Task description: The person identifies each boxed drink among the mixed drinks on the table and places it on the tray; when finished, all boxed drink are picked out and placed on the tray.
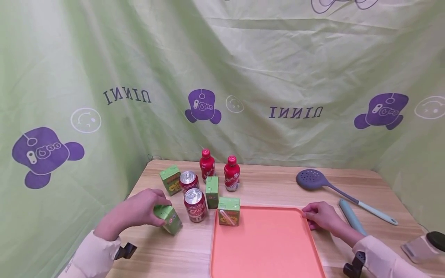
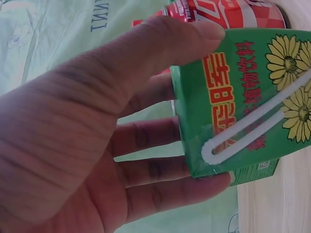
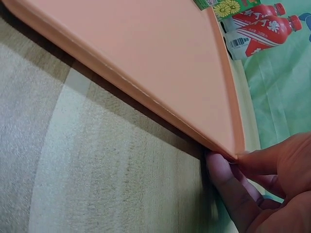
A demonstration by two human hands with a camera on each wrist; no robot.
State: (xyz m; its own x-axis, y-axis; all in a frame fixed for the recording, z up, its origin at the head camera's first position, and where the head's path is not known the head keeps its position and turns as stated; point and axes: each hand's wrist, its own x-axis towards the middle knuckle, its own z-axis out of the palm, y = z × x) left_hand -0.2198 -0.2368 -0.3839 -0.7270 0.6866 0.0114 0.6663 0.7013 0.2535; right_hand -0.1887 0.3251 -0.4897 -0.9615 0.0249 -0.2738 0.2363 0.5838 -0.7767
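Note:
My left hand (image 1: 147, 208) grips a green juice box (image 1: 169, 219) left of the cans, tilted in the head view. The left wrist view shows thumb and fingers around that juice box (image 2: 233, 97), its straw and yellow flowers facing the camera. With my right hand (image 1: 321, 217) I pinch the far right corner of an orange tray (image 1: 264, 247); in the right wrist view thumb and finger meet at the tray's corner (image 3: 184, 104). Another juice box (image 1: 228, 212) stands at the tray's far left corner.
Two red cans (image 1: 195, 206), two more green juice boxes (image 1: 212, 192) and two red bottles (image 1: 231, 173) stand behind and left of the tray. At right lie a slotted skimmer (image 1: 313, 180), a blue-green stick-like object (image 1: 352, 217) and a dark-capped container (image 1: 422, 247).

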